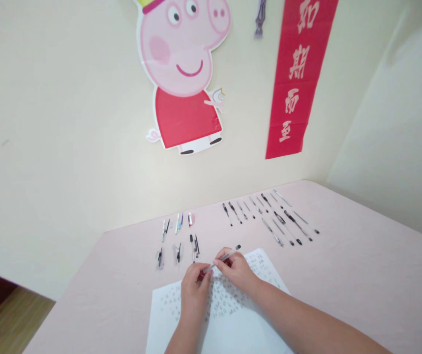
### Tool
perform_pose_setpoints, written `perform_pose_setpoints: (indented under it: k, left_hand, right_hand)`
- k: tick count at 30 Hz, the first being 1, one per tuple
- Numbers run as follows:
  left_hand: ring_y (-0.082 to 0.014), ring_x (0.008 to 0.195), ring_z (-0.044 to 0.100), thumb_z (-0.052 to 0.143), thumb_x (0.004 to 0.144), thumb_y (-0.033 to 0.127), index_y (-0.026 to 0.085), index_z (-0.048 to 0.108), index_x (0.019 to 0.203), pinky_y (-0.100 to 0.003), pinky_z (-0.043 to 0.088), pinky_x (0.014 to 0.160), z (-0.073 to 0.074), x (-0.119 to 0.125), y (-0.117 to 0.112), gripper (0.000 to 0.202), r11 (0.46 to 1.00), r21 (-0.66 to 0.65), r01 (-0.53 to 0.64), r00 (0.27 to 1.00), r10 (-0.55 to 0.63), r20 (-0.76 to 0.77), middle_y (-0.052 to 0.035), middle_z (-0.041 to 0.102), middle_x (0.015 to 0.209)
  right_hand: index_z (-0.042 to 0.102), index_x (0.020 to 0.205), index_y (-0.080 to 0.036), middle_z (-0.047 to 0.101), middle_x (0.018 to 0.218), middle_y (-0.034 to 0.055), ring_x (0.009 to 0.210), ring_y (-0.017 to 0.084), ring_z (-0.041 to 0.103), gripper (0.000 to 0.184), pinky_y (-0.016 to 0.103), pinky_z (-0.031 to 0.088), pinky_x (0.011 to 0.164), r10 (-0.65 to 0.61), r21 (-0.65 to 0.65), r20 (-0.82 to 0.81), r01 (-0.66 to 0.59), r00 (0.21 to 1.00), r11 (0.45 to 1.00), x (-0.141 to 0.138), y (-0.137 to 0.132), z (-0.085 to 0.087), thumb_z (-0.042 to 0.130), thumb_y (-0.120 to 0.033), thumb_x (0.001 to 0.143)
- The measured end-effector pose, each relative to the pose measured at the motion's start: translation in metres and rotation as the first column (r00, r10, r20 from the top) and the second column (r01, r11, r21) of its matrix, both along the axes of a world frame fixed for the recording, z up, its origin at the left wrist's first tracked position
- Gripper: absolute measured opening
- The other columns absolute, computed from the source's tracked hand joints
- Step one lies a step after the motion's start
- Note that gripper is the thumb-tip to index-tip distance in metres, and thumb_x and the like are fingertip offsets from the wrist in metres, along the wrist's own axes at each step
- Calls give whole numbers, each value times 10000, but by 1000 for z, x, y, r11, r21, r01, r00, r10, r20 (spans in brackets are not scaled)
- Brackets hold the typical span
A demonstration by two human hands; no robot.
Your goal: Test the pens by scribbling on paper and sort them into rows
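Both hands grip one slim pen point(228, 254) with a pale, clear-looking barrel and a dark end at the upper right. My left hand point(195, 290) pinches its lower-left end between thumb and fingers. Farther up the barrel, my right hand point(236, 270) is closed around it. The pen is tilted, rising to the right above white paper point(166, 322) covered in rows of handwritten marks. The fingers hide the pen's lower tip, so I cannot see whether it is bare or capped.
Beyond the paper on the pink table point(362, 275), several pens point(294, 223) lie in slanted rows at the right. Pen parts point(178, 253) and small packets sit in groups at the left. A wall with a pig cutout point(187, 118) and a red banner point(288, 103) borders the far edge.
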State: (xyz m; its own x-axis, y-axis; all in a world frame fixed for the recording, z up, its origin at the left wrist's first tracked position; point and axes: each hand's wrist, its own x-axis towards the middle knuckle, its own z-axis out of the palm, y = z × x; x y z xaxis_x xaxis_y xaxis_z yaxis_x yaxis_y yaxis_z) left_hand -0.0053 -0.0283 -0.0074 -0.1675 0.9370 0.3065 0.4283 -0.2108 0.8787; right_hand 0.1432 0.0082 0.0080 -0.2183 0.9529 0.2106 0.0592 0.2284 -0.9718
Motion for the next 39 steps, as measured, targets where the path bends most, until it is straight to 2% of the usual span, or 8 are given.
perform_pose_setpoints:
  k: [7, 13, 19, 30, 34, 39]
  left_hand:
    - [-208, 715, 609, 623, 717, 308, 194, 694, 760, -325, 492, 661, 1, 1, -1, 141, 1000, -27, 3, 1000, -4, -11, -50, 656, 744]
    - [-204, 696, 602, 611, 733, 296, 197, 695, 741, -319, 478, 648, 3, 1, -4, 130, 1000, -9, 1, 998, -2, -56, -44, 650, 713]
    - [-206, 725, 603, 595, 755, 294, 202, 702, 759, -317, 470, 666, 3, 1, -5, 142, 1000, -7, 24, 996, -24, -82, -44, 657, 737]
    - [-200, 729, 599, 577, 771, 307, 201, 700, 773, -312, 463, 672, 1, 0, -5, 162, 997, -38, 69, 994, -72, -86, -40, 651, 743]
    - [-203, 731, 599, 583, 761, 301, 202, 692, 763, -312, 465, 670, 2, 1, -4, 147, 998, -36, 53, 996, -55, -75, -43, 650, 748]
    - [-199, 684, 586, 594, 728, 283, 199, 678, 732, -307, 460, 634, 1, 1, -1, 119, 999, -36, 11, 999, -12, -51, -39, 640, 716]
  right_hand:
    - [589, 654, -173, 510, 562, -38, 529, 100, 457, 201, 243, 365, 530, 43, -59, -105, -49, 994, 997, 0, 2, -1, 657, -351, 717]
    - [577, 634, -171, 473, 519, -50, 495, 93, 435, 249, 243, 353, 509, 75, -94, -171, -92, 983, 991, 0, 5, -5, 678, -389, 699]
    - [573, 647, -166, 472, 497, -52, 465, 84, 412, 241, 233, 329, 484, 80, -113, -168, -99, 983, 989, -1, 5, -10, 664, -379, 711]
    - [541, 653, -173, 485, 535, -45, 486, 88, 433, 280, 230, 337, 497, 176, -79, -121, -187, 977, 979, 4, 8, -5, 637, -424, 732]
    - [532, 673, -178, 481, 540, -46, 494, 94, 429, 273, 235, 336, 505, 193, -101, -105, -203, 976, 974, 5, 8, -5, 625, -428, 731]
    - [571, 703, -174, 510, 607, -26, 559, 108, 428, 251, 244, 338, 549, 148, -102, -31, -150, 989, 983, 8, 10, -2, 648, -413, 713]
